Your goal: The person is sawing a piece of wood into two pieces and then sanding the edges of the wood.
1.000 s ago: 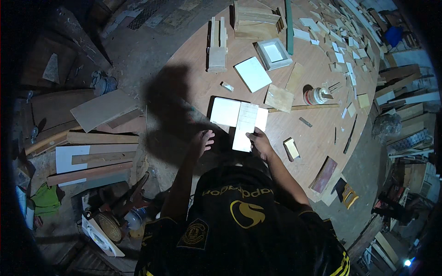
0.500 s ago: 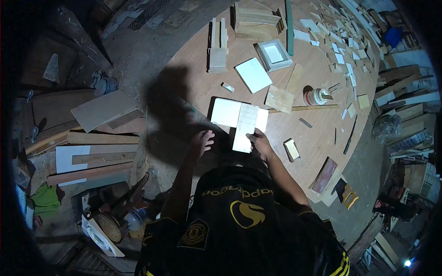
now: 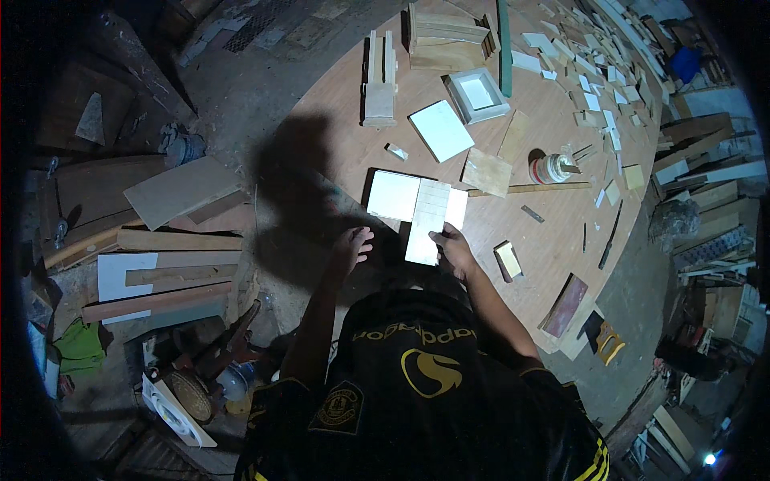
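A pale rectangular wooden board (image 3: 428, 223) is pinched along its right edge by my right hand (image 3: 454, 252), thumb on top. The board slants over a white panel (image 3: 393, 196) lying near the table edge, and another white piece (image 3: 456, 208) shows on its right side. To the left of the board, my left hand (image 3: 351, 247) hovers in the air with its fingers loosely bent and apart, holding nothing. The underside of the board and the fingertips beneath it are hidden.
The round wooden table (image 3: 553, 232) bears a white panel (image 3: 442, 131), a small frame (image 3: 477, 95), a round container with tools (image 3: 552, 168), a wooden block (image 3: 508, 261) and several scattered offcuts (image 3: 592, 103). A yellow-handled saw (image 3: 609, 345) sits by the right edge. Boards (image 3: 184, 192) lean at left.
Both hands and the board stay where they were. A dark shape far off at the lower right has changed its outline.
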### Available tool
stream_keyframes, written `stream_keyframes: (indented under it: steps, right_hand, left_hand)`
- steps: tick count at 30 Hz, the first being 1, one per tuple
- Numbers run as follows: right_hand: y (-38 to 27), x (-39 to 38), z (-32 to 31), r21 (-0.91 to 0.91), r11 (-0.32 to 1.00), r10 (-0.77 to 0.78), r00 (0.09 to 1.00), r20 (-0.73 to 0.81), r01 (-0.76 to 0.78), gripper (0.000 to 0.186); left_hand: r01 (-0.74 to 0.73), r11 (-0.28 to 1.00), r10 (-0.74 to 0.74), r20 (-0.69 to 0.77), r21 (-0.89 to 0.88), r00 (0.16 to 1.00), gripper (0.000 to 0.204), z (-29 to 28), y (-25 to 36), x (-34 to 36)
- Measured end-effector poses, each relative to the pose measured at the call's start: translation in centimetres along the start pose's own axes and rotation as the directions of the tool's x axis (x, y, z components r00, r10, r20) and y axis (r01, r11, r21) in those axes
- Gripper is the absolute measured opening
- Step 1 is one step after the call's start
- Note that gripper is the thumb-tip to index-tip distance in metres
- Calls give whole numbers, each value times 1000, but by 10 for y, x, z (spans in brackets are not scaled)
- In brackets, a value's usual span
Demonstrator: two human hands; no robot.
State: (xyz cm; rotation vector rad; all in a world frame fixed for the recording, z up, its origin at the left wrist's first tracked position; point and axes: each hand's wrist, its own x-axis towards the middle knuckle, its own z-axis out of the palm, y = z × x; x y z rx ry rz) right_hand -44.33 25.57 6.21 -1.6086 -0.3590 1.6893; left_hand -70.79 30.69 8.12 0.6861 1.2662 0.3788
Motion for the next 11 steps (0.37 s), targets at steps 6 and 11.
stream_keyframes:
  steps: [6, 11]
  right_hand:
    - [-12, -9, 4, -20, 1000, 11, 1000, 10, -10, 27]
    - [-16, -11, 6, 15, 999, 34, 999, 1, -34, 26]
  left_hand:
    - [3, 1000, -3, 2, 4, 1000, 59, 0, 2, 0]
    - [-9, 1000, 9, 8, 16, 1000, 60, 0, 0, 2]
